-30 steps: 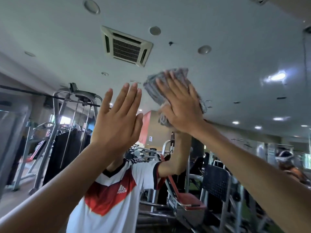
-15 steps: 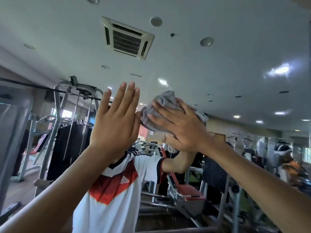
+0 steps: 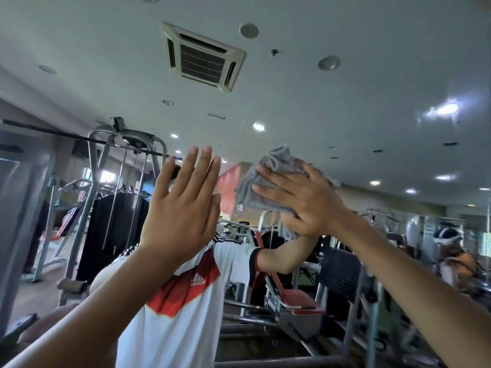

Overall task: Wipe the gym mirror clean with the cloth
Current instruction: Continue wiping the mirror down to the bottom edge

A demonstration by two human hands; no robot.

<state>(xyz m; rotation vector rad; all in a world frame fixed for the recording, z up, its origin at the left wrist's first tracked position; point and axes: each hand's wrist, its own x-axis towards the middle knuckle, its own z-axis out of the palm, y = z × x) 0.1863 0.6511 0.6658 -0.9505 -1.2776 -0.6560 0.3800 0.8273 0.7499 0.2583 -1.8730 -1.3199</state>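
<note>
Mirror [image 3: 345, 75]: mid-wipe, judging by pose. Cloth [image 3: 268, 181] bunched, pressed to glass right of centre under right hand [image 3: 305, 203]; fingers straight and spread on top, not curled round it. Left hand [image 3: 180, 208] just beside, flat, fingers straight and together, holding nothing; contact with glass unclear. Smeary glare toward upper right, so probably more to wipe there. No visible clean/dirty line; share done hard to call.

lit: bright, even; glare: ceiling lamp [image 3: 444, 109]; edges: warped, blurry
</note>
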